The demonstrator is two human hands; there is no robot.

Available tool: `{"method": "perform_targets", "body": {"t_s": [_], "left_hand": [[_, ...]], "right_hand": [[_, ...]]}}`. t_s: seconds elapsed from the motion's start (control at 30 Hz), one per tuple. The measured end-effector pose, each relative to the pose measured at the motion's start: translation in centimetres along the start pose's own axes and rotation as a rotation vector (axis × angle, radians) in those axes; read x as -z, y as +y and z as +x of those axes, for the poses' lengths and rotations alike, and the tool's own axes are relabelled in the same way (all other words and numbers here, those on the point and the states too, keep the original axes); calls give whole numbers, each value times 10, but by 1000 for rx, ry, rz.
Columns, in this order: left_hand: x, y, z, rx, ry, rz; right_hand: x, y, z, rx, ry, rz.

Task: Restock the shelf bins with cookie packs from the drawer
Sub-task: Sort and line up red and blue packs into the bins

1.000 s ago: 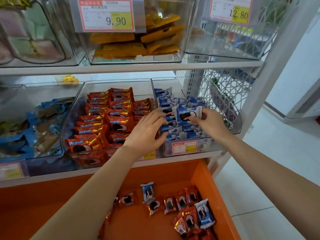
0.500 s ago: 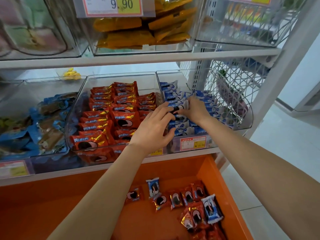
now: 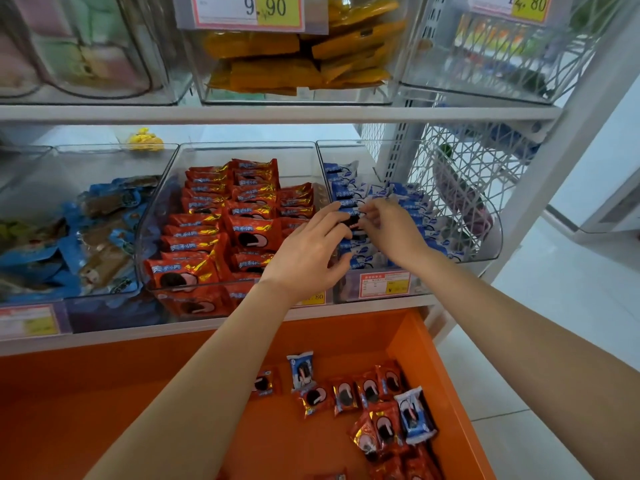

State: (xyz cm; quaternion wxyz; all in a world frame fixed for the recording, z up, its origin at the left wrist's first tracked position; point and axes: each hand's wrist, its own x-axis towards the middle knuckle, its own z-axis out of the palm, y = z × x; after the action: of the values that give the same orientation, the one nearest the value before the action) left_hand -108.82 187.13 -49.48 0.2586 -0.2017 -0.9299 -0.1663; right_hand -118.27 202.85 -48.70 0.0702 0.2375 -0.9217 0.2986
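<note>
Hand state: the left hand (image 3: 308,251) and the right hand (image 3: 394,230) were together inside the right bin (image 3: 497,237), with their fingertips almost meeting. Both hands pinched 1 blue pack (image 3: 352,221) with curled fingers. The left thumb lay below this pack, against the front of the blue rows (image 3: 412,202).

Pack location: the blue pack was at the left side of the right bin, near the middle of its depth. It touched the neighbouring packs. The blurred picture did not show whether it was upright or tilted.

Shelf layout: the middle bin (image 3: 156,216) stood just beside the right bin and held red packs (image 3: 249,233) in stacked rows. The left bin (image 3: 20,174) held snack bags (image 3: 97,237) in blue and brown. A price label (image 3: 384,284) was fixed to the front of the right bin.

Drawer: the orange drawer (image 3: 104,410) stood open below the shelf. Loose packs (image 3: 346,396) lay in its right half. Most were red, and 2 were blue.

Upper shelf: a clear bin of orange bags (image 3: 294,64) carried a tag (image 3: 249,10) reading 9.90.
</note>
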Motion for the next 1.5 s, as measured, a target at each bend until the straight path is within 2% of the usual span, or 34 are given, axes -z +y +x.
{"method": "perform_targets", "body": {"t_s": [0.1, 0.33, 0.47, 0.7, 0.8, 0.93, 1.07, 1.23, 1.37, 1.5], "left_hand": [[3, -1, -1, -3, -6, -36], [3, 2, -12, -74, -84, 72], [-2, 15, -33, -64, -6, 154], [-15, 41, -98, -24, 25, 237], [-32, 44, -141, 28, -27, 197], [-67, 43, -191, 224, -249, 130], [-94, 39, -218, 435, -491, -16], [-122, 29, -230, 556, -714, -108], [-147, 15, -233, 610, -809, -181], [-178, 2, -238, 653, -860, -283]], "right_hand": [[9, -7, -26, 17, -32, 59], [9, 11, -99, 225, -15, -299], [3, 15, -120, 249, 60, -397], [-27, 24, -180, 265, 98, -328], [-47, 35, -205, 222, -53, -279], [-73, 54, -226, 34, -381, -193], [-101, 81, -234, -131, -628, -152], [-127, 103, -236, -251, -776, -181], [-137, 114, -237, -229, -866, -221], [-143, 123, -237, -139, -855, -350]]}}
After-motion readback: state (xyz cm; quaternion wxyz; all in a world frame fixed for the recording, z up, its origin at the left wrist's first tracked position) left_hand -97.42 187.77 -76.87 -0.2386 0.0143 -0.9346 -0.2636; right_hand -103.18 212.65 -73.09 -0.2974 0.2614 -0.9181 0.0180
